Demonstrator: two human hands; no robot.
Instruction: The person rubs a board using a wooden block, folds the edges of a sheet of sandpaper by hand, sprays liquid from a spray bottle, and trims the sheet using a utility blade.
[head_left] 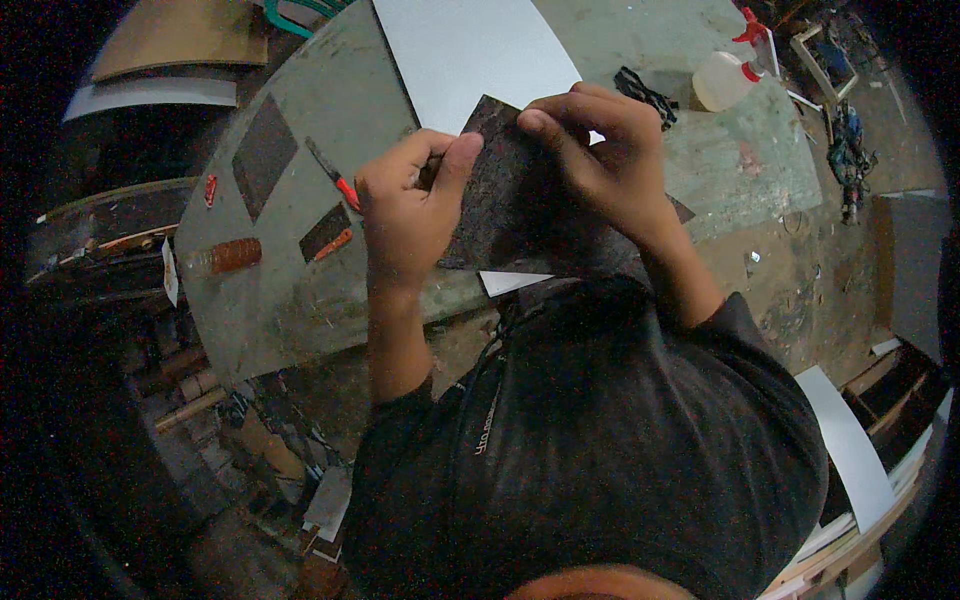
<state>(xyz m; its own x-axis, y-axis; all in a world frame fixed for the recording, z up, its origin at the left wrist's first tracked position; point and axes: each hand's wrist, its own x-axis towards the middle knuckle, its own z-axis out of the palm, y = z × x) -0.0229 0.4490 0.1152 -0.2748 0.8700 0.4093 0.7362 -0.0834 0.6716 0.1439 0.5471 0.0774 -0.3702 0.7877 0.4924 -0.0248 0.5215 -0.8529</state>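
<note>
Both hands grip a dark brown, speckled sheet (520, 205) by its far edge, in front of my chest. My left hand (415, 195) pinches it near its far left corner between thumb and fingers. Close by, my right hand (605, 150) has thumb and bent fingers closed on the same edge. Beneath the sheet, a white board (480, 60) lies on the greenish table (290, 310) and shows at both ends. Left of my left hand lie a red-handled tool (345, 190) with a narrow dark end and a small dark piece with an orange-handled tool (333, 245) on it.
Farther left are another dark sheet (266, 155), a small red object (210, 190) and a reddish-brown bottle (237, 255). A spray bottle (725, 80) with a red top lies at the far right, near a crumpled black item (645, 95). White panels (845, 445) stand at the lower right.
</note>
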